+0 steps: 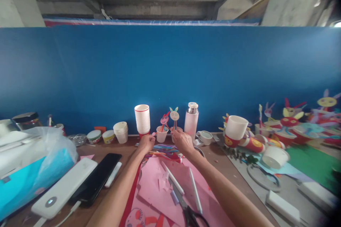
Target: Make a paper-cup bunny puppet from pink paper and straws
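Observation:
Two small white paper cups stand by the blue wall, each with a paper rabbit figure on a stem: a pink-faced one [164, 120] on the left and a pale green-eared one [174, 115] on the right. My right hand [182, 140] is closed at the right cup, its fingertips by the stem; what they pinch is hidden. My left hand [146, 144] is beside the left cup [162, 134], in front of the tall cup stack [142, 118]. Its thumb and finger are pinched on a small pink piece [153, 134].
Pink paper [151, 188] holds scissors [188, 212] and white pens [195, 189]. A thermos [191, 122] stands right of the cups. Left lie a phone [97, 177] and power bank [65, 188]; right, more cups [275, 156] and rabbit figures.

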`<action>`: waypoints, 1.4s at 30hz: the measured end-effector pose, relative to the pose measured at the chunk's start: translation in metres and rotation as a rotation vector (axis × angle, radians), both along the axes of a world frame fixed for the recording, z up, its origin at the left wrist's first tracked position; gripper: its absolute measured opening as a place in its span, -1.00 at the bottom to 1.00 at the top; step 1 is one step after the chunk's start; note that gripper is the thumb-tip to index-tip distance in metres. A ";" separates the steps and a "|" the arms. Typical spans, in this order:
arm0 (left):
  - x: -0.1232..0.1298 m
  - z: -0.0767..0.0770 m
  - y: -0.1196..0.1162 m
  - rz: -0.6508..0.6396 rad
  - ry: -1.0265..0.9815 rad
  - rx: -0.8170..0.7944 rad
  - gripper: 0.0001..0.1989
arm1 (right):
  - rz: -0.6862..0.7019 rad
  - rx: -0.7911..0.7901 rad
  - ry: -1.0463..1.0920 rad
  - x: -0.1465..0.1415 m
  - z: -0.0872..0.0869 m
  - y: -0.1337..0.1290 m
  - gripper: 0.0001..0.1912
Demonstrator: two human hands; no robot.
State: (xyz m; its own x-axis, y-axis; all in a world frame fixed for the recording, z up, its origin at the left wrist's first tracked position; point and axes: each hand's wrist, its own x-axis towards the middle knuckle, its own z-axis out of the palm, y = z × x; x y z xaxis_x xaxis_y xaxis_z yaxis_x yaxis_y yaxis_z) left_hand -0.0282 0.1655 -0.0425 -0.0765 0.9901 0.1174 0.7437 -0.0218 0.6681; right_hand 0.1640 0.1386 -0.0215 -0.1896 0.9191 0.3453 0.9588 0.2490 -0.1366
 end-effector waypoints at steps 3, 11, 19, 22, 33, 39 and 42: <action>-0.002 0.010 -0.007 -0.092 -0.082 0.021 -0.77 | 0.050 -0.014 -0.007 -0.003 -0.001 -0.007 -0.70; 0.002 0.040 -0.024 -0.162 -0.383 0.078 -0.71 | 0.290 -0.096 -0.043 -0.019 -0.012 -0.070 -0.76; -0.014 0.067 -0.051 -0.194 -0.502 0.132 -0.62 | 0.613 -0.169 -0.049 -0.046 -0.024 -0.120 -0.54; -0.020 0.058 -0.064 -0.195 -0.442 0.120 -0.63 | 0.521 -0.235 -0.038 -0.043 -0.037 -0.119 -0.46; 0.017 0.001 -0.067 -0.256 0.063 0.148 -0.74 | 0.558 -0.135 -0.032 -0.037 -0.062 -0.143 -0.58; 0.038 -0.012 -0.050 -0.292 0.346 0.196 -0.72 | 0.586 -0.079 -0.058 -0.033 -0.059 -0.161 -0.48; 0.042 -0.016 -0.041 -0.290 0.447 0.199 -0.69 | 0.587 -0.084 -0.042 -0.031 -0.056 -0.169 -0.50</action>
State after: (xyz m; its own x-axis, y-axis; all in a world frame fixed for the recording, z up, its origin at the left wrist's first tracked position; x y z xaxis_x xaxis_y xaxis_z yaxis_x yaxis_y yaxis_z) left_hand 0.0139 0.1242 -0.0586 0.2954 0.9186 0.2625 0.8980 -0.3608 0.2519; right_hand 0.1330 -0.0305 -0.0779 -0.6861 0.6805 0.2572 0.6692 0.7290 -0.1436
